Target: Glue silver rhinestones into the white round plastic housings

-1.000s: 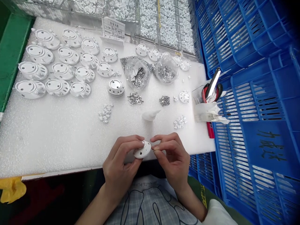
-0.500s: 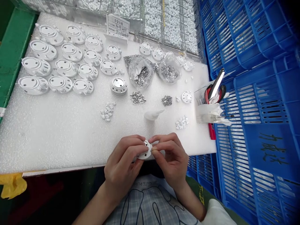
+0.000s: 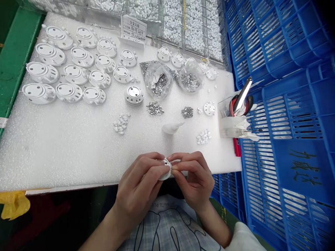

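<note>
Close to the foam sheet's front edge, my left hand [image 3: 142, 179] is closed round a small white round plastic part with dark holes [image 3: 165, 173], covering much of its left side. My right hand [image 3: 195, 177] pinches at the part's right edge with thumb and forefinger; whatever tiny piece lies between those fingertips is hidden. Just beyond the hands stands a translucent squeeze bottle with a pointed tip [image 3: 170, 129]. Small white pieces lie in one pile [image 3: 121, 123] to the left and another pile [image 3: 203, 137] to the right. Two small heaps of metal bits [image 3: 155, 108] sit farther back.
Rows of white assembled parts [image 3: 74, 74] cover the back left. Two plastic bags of metal bits [image 3: 158, 82] lie mid-table. A clear divided tray [image 3: 172, 26] lines the back. At right are a tool holder with scissors [image 3: 242, 101] and blue crates [image 3: 295, 115].
My left fingers have slid farther over the white part, hiding more of its face. My right hand keeps its pinch at the edge. The whole view has shifted slightly.
</note>
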`<state>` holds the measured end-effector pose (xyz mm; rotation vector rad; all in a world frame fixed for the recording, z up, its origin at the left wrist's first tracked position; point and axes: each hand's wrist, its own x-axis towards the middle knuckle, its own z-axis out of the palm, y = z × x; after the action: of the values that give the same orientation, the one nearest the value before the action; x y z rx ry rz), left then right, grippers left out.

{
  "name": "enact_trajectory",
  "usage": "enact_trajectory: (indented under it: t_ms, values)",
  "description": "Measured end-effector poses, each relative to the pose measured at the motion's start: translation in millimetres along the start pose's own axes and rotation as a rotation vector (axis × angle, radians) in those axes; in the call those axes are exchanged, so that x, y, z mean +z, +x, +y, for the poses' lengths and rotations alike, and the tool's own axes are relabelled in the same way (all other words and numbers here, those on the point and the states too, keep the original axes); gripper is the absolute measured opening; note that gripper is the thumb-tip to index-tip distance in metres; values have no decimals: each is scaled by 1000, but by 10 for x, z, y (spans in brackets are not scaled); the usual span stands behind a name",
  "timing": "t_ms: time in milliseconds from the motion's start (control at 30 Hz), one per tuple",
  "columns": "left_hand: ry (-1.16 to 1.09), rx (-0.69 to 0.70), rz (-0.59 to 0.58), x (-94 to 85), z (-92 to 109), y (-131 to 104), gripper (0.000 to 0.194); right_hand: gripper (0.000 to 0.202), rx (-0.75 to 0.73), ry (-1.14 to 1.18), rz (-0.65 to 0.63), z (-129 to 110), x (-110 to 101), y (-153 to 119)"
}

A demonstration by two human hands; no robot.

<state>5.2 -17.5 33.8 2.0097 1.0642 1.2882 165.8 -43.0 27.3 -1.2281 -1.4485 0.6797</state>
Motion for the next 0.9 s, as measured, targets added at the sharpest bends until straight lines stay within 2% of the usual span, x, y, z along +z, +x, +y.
enact_trajectory:
  t_ms: [500, 633, 767, 900]
  values:
    - [-17, 62, -14, -17, 7, 19, 15, 15, 16, 58, -69, 23, -86, 7]
    - [-6, 43, -9, -57, -27, 10, 14, 5, 100, 153, -105, 43, -85, 13]
    - [19, 62, 13, -65, -42, 11, 12, 10, 184, 262, -116, 43, -93, 3]
    - [22, 69, 16, -49, -33, 11, 11, 13, 206, 257, -130, 20, -111, 19]
